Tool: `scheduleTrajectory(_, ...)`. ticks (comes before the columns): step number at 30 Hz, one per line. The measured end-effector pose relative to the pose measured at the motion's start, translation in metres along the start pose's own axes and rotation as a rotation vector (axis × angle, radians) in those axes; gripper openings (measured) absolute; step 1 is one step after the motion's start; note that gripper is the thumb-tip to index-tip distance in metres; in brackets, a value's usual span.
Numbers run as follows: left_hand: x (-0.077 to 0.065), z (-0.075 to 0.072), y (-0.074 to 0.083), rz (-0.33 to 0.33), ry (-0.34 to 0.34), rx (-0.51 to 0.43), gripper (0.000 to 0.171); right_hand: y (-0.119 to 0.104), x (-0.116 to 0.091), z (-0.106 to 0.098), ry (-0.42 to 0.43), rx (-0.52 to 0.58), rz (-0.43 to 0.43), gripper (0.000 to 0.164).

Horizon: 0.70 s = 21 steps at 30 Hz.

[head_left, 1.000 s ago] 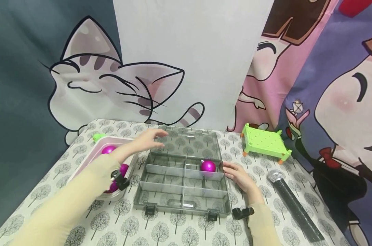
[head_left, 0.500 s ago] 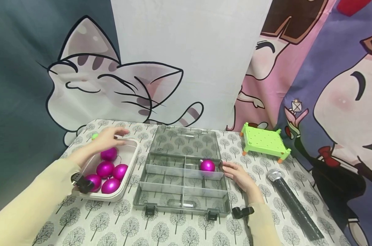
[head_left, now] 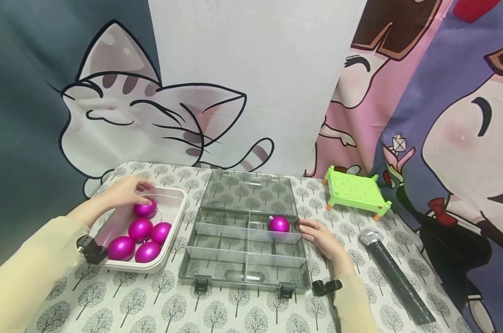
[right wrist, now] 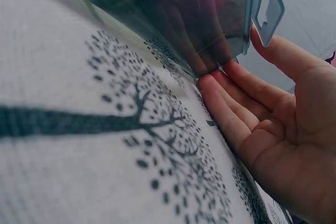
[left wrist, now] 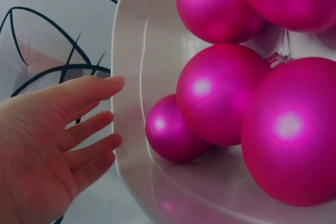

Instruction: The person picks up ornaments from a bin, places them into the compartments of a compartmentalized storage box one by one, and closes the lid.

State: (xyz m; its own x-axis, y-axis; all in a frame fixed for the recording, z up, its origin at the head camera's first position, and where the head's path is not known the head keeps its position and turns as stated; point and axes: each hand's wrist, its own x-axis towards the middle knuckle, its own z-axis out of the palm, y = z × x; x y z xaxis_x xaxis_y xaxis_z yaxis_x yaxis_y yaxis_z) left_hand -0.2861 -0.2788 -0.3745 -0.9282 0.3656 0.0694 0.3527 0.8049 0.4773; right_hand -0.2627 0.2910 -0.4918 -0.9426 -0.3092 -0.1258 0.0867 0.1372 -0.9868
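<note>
Several right fingers (right wrist: 254, 85) touch the case (head_left: 230, 243); left fingers (left wrist: 97, 150) part near balls (head_left: 141, 230).

No legible txt, nos. or brands in any view. Closest: a tiny dark mark (head_left: 215, 202) at near L corner of the clear grey lid (head_left: 253, 190), which lies on far side of the compartment box (head_left: 218, 267); looks like sm. print, approx. two lines, but too sm. to read. Two dark latches, L latch (head_left: 201, 283) & R latch (head_left: 286, 290), on the box's near edge: any lettering there can't be made out.
</note>
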Motion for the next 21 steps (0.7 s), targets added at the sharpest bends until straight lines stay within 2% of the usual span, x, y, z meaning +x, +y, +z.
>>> scheduleTrajectory(6,-0.001,0.001,-0.007,0.014,-0.06,0.051,0.052,0.001,0.001,0.0,0.006,-0.004,0.002,0.054)
scheduleTrajectory(11,-0.002,0.003,-0.006,-0.006,-0.095,0.074,0.053,0.002,0.001,0.0,-0.005,0.004,0.001,0.054)
scheduleTrajectory(21,0.002,0.01,-0.005,0.013,-0.093,0.149,0.048,0.001,0.001,-0.001,0.014,0.013,0.01,0.054)
